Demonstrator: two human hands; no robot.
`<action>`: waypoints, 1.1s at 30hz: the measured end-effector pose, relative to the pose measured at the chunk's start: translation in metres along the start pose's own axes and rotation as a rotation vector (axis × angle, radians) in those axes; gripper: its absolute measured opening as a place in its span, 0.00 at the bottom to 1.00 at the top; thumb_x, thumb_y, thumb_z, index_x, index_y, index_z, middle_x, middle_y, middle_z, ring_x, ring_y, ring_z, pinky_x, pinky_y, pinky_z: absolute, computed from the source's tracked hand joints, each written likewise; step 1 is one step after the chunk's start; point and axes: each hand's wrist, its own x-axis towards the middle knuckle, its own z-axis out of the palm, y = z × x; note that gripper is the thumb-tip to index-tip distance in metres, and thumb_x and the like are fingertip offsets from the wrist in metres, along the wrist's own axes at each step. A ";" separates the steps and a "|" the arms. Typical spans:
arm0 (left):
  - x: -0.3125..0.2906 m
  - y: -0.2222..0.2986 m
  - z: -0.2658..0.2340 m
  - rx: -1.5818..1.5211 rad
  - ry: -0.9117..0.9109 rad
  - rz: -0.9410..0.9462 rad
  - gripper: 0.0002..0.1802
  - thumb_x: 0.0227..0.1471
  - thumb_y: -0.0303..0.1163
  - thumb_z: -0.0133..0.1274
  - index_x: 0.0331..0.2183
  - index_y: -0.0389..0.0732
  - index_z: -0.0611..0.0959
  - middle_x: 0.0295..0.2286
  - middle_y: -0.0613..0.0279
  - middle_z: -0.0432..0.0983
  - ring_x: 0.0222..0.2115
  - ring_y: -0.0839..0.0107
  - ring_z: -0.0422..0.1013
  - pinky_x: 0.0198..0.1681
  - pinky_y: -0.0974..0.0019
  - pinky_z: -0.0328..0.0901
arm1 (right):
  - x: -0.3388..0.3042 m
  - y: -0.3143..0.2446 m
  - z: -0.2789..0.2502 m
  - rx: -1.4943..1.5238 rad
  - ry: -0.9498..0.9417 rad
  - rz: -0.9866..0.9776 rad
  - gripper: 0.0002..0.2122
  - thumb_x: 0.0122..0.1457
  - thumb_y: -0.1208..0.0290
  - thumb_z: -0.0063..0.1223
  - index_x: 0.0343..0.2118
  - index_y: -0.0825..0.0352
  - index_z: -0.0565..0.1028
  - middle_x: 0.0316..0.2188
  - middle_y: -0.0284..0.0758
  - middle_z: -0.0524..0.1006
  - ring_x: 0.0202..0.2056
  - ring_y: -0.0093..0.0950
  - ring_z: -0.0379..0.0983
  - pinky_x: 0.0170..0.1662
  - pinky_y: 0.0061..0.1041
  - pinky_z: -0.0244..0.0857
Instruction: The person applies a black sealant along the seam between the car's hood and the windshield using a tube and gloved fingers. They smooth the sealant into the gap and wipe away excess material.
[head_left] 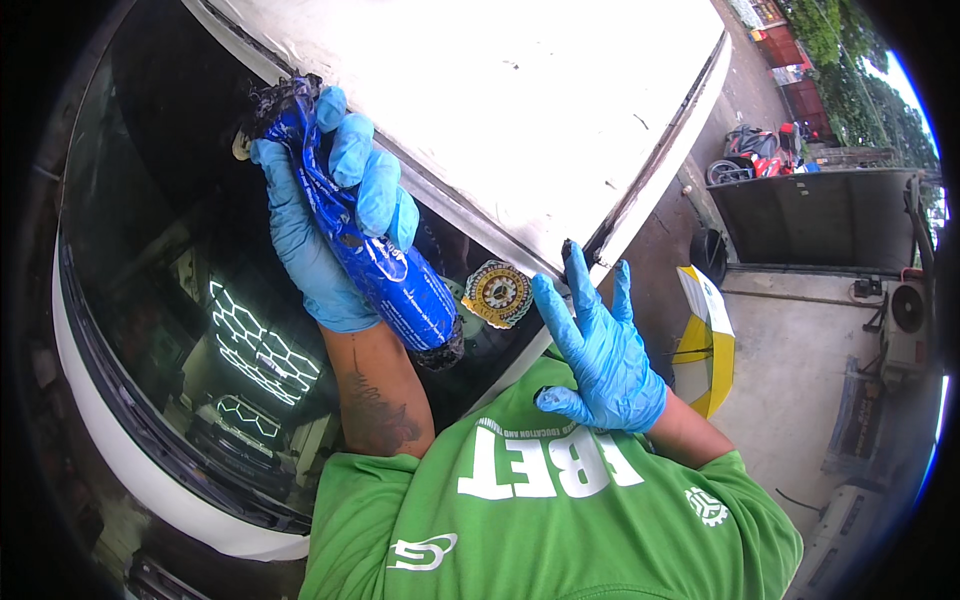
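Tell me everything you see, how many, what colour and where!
Pack: 1, blue, left of centre
Vehicle: 1, white, top and left
Glass: 1, dark, left
Round sticker: 1, gold, on the glass
Umbrella: 1, yellow and white, right of centre
Motorbike: 1, red, upper right
Fan unit: 1, pale, far right
Trees: several, green, top right
Shirt: 1, green, bottom
Left hand: 1, blue-gloved, round the pack
Right hand: 1, blue-gloved, near vehicle

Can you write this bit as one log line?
left hand: gripping blue pack | right hand: open, near white roof | nearby: round sticker on windshield
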 end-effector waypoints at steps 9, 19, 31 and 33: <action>0.000 0.000 0.001 0.008 -0.025 -0.018 0.28 0.63 0.47 0.41 0.52 0.33 0.67 0.29 0.62 0.62 0.20 0.72 0.60 0.21 0.63 0.62 | -0.011 0.018 -0.020 0.856 0.406 -0.006 0.55 0.48 0.27 0.42 0.65 0.75 0.47 0.66 0.54 0.44 0.63 0.45 0.55 0.65 0.44 0.43; 0.005 -0.011 0.019 0.309 0.355 -0.111 0.29 0.59 0.51 0.44 0.50 0.36 0.71 0.33 0.56 0.73 0.30 0.59 0.74 0.31 0.54 0.71 | 0.021 0.054 -0.049 0.886 0.792 -0.213 0.51 0.52 0.27 0.33 0.67 0.69 0.43 0.67 0.47 0.48 0.61 0.45 0.59 0.65 0.46 0.41; -0.001 -0.023 0.017 0.631 0.403 -0.112 0.35 0.55 0.60 0.47 0.44 0.34 0.75 0.25 0.62 0.72 0.25 0.63 0.74 0.28 0.55 0.73 | 0.084 0.017 -0.074 0.892 0.632 -0.340 0.51 0.53 0.28 0.34 0.67 0.70 0.43 0.66 0.50 0.48 0.57 0.45 0.65 0.64 0.49 0.42; 0.000 -0.024 0.023 0.653 0.435 -0.110 0.35 0.51 0.61 0.51 0.40 0.36 0.75 0.23 0.63 0.71 0.23 0.64 0.73 0.27 0.56 0.73 | 0.094 0.015 -0.081 0.889 0.599 -0.457 0.49 0.55 0.32 0.37 0.66 0.71 0.44 0.67 0.50 0.46 0.58 0.45 0.63 0.62 0.49 0.48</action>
